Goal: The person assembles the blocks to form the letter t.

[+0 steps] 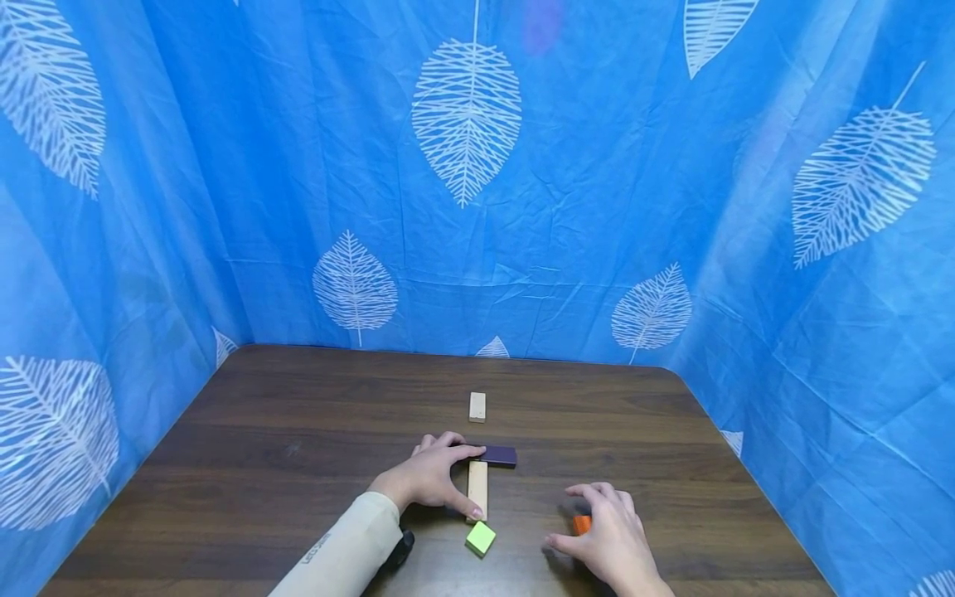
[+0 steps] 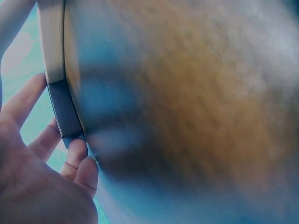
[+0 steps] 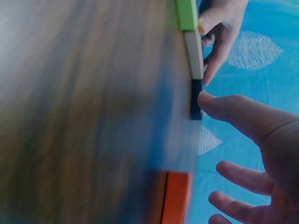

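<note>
My left hand (image 1: 429, 478) spans the left side of a T of two blocks, fingers spread. Its index finger touches a dark purple block (image 1: 500, 455) lying crosswise, and its thumb rests by the near end of a plain wooden block (image 1: 477, 489). In the left wrist view other fingertips (image 2: 77, 148) are at the end of the dark block (image 2: 65, 109). A lime green block (image 1: 481, 539) sits at the wooden block's near end, turned at an angle. My right hand (image 1: 613, 535) arches with thumb and fingers apart around an orange block (image 1: 582, 525), partly hidden by the hand.
A small plain wooden block (image 1: 477, 407) lies farther back on the dark brown wooden table (image 1: 321, 398). A blue curtain (image 1: 552, 274) with white leaf prints surrounds the table at the back and sides. A black object (image 1: 401, 549) shows beneath the left sleeve.
</note>
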### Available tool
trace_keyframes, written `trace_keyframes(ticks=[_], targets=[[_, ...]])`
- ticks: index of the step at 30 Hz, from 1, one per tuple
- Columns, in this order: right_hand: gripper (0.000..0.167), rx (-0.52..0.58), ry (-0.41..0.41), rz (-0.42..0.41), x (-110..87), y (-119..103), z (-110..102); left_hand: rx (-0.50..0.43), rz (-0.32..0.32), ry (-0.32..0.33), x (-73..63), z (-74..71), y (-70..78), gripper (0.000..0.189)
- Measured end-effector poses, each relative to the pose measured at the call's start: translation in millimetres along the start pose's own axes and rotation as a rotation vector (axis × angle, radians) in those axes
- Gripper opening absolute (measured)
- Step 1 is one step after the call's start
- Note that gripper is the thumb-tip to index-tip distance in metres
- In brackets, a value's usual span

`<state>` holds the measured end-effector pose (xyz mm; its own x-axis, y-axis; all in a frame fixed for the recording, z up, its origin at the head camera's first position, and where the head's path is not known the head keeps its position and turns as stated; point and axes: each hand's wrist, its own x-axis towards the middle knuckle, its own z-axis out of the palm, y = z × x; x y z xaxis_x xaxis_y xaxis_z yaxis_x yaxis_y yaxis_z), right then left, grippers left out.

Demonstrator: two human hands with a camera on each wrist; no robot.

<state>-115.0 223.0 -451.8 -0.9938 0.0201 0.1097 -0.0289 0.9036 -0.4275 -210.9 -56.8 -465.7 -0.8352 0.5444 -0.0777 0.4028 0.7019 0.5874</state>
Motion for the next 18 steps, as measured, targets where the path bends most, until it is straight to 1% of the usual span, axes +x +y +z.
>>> trace_keyframes(ticks=[3, 10, 13, 18], targets=[[0.072, -0.010, -0.002, 0.007, -0.8, 7.1, -1.2, 0.000, -0.003, 0.000, 0.3, -0.2, 0.8, 0.092], [0.076, -0.016, -0.037, 0.085, -0.2, 21.2, -5.1, 0.004, -0.004, -0.001, 0.1, -1.5, 2.3, 0.092], [0.079, 0.016, -0.045, 0.107, -1.1, 25.5, -5.0, 0.005, -0.004, 0.000, 0.2, -1.4, 2.0, 0.092], [0.081, 0.067, -0.042, 0.119, -2.6, 31.3, -3.3, 0.002, -0.006, -0.001, 0.1, -0.8, 1.9, 0.091]])
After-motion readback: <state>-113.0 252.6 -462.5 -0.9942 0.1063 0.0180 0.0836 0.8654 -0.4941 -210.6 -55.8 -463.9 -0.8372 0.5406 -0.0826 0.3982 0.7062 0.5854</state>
